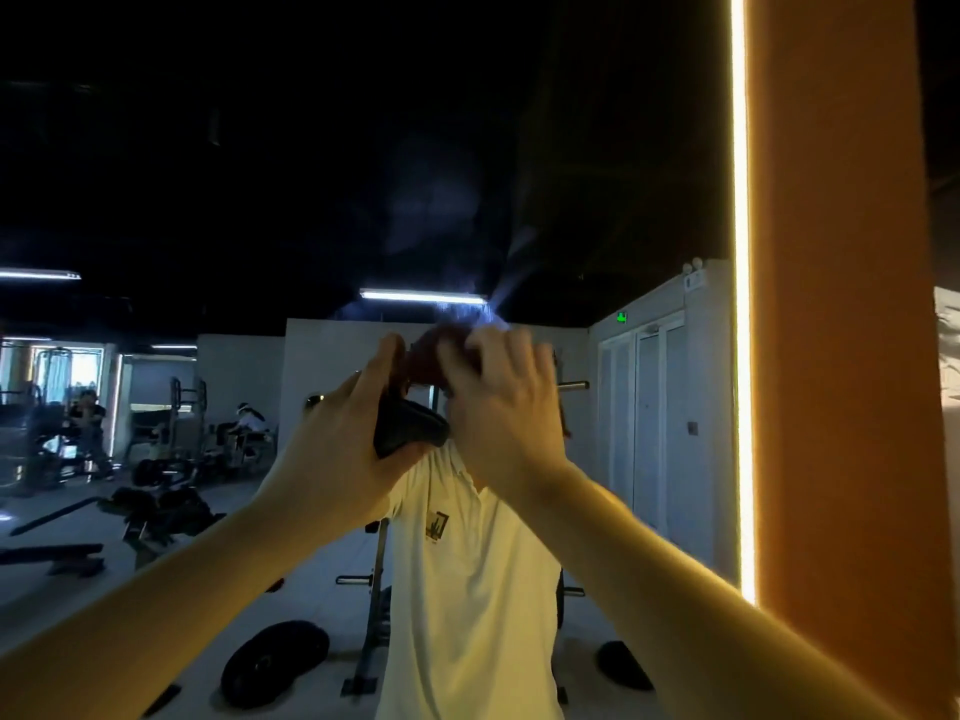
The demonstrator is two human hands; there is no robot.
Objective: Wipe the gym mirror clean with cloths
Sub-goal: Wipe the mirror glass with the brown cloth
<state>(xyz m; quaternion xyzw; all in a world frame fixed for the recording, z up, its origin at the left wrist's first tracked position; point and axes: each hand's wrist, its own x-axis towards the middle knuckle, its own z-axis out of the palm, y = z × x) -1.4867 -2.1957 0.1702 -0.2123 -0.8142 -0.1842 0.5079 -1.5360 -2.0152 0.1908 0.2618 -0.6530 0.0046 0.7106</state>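
Observation:
The gym mirror (260,174) fills the view ahead, with a hazy smear (441,210) and a pale streak (519,246) on the glass above my hands. Both hands are raised together at head height in front of it. My left hand (348,439) grips a black cloth-like bundle (410,428) between thumb and palm. My right hand (504,402) has its fingers curled over a dark red cloth (434,356), which sits just above the black bundle. My reflection in a white shirt (467,563) stands behind the hands; whether the cloths touch the glass I cannot tell.
A lit strip (740,304) runs down the mirror's right edge, beside an orange wall (841,356). Reflected in the glass are a rack (376,589), weight plates (275,662) on the floor, benches (156,511) at the left, and people (88,413) far back.

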